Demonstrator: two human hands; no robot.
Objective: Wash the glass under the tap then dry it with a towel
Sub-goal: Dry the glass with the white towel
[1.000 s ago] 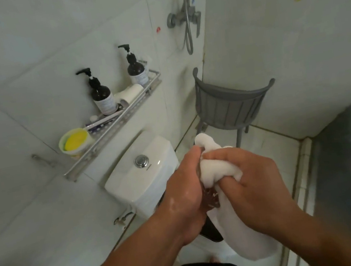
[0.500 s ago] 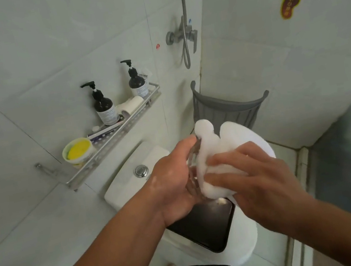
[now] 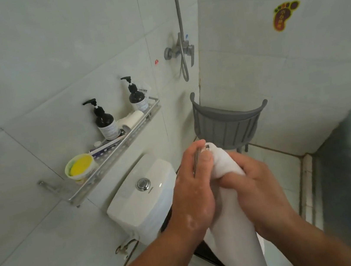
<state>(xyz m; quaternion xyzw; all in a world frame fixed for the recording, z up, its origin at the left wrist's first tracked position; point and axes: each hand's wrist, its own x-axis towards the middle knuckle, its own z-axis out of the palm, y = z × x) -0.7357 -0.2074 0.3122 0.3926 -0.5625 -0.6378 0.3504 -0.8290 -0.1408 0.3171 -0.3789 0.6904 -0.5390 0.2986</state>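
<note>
My left hand [image 3: 193,189] grips a clear glass [image 3: 197,157], of which only a thin strip of rim and side shows between the fingers. A white towel [image 3: 232,215] is stuffed against the glass from the right and hangs down below both hands. My right hand [image 3: 261,190] grips the towel just to the right of the glass. Both hands are held together above the toilet. The rest of the glass is hidden by fingers and cloth.
A white toilet cistern [image 3: 143,197] sits below left, with a black object [image 3: 208,256] on the toilet lid. A metal wall shelf [image 3: 110,158] carries two pump bottles [image 3: 105,120], a paper roll and a yellow tub [image 3: 80,167]. A grey chair [image 3: 228,125] and shower tap [image 3: 179,50] are behind.
The towel, bunched and rounded above the hands half a second ago, now hangs straight down. My right hand has shifted lower on it while the left keeps the glass.
</note>
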